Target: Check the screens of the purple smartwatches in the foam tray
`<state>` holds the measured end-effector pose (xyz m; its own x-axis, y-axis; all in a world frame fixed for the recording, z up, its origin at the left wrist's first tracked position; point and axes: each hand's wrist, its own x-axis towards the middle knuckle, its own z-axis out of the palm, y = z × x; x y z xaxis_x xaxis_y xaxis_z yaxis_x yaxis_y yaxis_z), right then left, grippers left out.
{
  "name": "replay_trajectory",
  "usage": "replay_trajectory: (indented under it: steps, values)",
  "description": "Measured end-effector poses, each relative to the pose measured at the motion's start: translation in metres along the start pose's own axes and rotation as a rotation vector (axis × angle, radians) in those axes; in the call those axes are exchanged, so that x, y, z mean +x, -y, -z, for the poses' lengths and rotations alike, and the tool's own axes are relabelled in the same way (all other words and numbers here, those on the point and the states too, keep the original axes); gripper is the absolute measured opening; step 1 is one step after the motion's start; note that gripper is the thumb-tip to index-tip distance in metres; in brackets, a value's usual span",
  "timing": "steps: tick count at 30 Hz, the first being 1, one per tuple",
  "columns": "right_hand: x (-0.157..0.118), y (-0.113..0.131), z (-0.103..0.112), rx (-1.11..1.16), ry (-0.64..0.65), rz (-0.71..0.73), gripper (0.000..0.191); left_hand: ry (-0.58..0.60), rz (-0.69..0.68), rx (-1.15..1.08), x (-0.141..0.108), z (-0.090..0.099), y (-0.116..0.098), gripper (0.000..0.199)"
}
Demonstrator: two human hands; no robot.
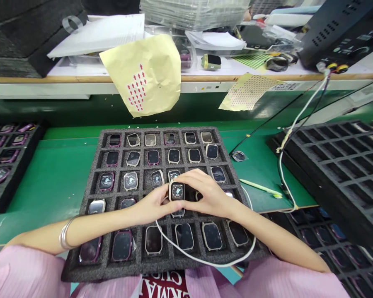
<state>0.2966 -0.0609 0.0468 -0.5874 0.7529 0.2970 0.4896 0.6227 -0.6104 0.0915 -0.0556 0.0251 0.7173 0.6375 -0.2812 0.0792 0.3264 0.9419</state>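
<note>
A smartwatch with a light-coloured case and a lit screen is held above the foam tray. My right hand pinches it between thumb and fingers from the right. From the left, my left hand closes on its edge, the fingertips partly hidden behind the case. A white cable emerges from under my left hand and loops across the front of the tray; its end near the watch is hidden. Watches in purple and pale cases fill the compartments around my hands, a few, such as this watch, with lit screens.
Foam trays stand at the left and stacked at the right. A pale green pen-like tool lies beside the tray. Yellow sticker sheets hang from the shelf edge. Cables drop from a dark box.
</note>
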Motion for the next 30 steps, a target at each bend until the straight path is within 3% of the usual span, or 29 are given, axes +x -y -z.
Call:
replay_trajectory:
  steps: [5, 11, 16, 20, 25, 28, 30]
  values:
    - [-0.01, -0.019, 0.034, -0.122, -0.115, -0.127, 0.04, 0.084, 0.087, -0.066, -0.001, 0.0, 0.004, 0.05]
    - [-0.028, -0.031, 0.057, -0.349, 0.191, -0.162, 0.046, 0.072, 0.056, -0.057, 0.002, 0.001, 0.01, 0.045]
    - [-0.039, -0.034, 0.082, -0.481, 0.264, -0.189, 0.03, 0.057, 0.085, -0.02, 0.001, 0.0, 0.007, 0.042]
    - [-0.044, -0.049, 0.082, -0.539, 0.309, -0.24, 0.037, 0.064, 0.074, 0.011, 0.0, -0.001, 0.006, 0.048]
    - [-0.043, -0.052, 0.084, -0.471, 0.268, -0.247, 0.035, 0.1, 0.065, 0.018, 0.0, 0.0, 0.006, 0.05]
    - [-0.037, -0.033, 0.087, -0.296, 0.152, -0.221, 0.034, 0.109, 0.069, 0.002, 0.0, 0.001, 0.006, 0.049]
    - [-0.03, -0.015, 0.077, -0.152, 0.075, -0.192, 0.036, 0.109, 0.073, -0.006, 0.0, 0.001, 0.005, 0.048]
